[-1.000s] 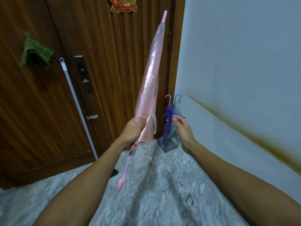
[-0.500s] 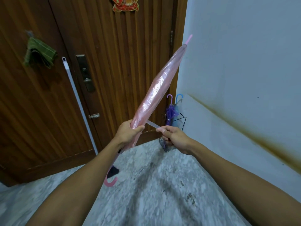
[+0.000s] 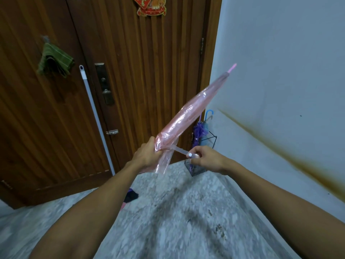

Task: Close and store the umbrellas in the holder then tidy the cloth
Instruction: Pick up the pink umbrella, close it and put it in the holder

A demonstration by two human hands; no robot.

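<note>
Lower now than a moment back, the pink umbrella [image 3: 188, 116] slants toward the wall, left hand [image 3: 147, 156] wrapped tight round its folds. Right hand [image 3: 205, 158] pinches the strap [image 3: 180, 150], pulled sideways. Two more umbrellas, purple [image 3: 199, 131] and blue [image 3: 206, 124], stand in the wire holder [image 3: 212, 139]; one green cloth [image 3: 55, 61] hangs on the door [image 3: 149, 71].

- Left hand [image 3: 147, 157] and right hand [image 3: 206, 159]: both bare, with no gloves, rings or watch showing.
- Both forearms bare right to the lower edge of the view; no sleeve in sight.
</note>
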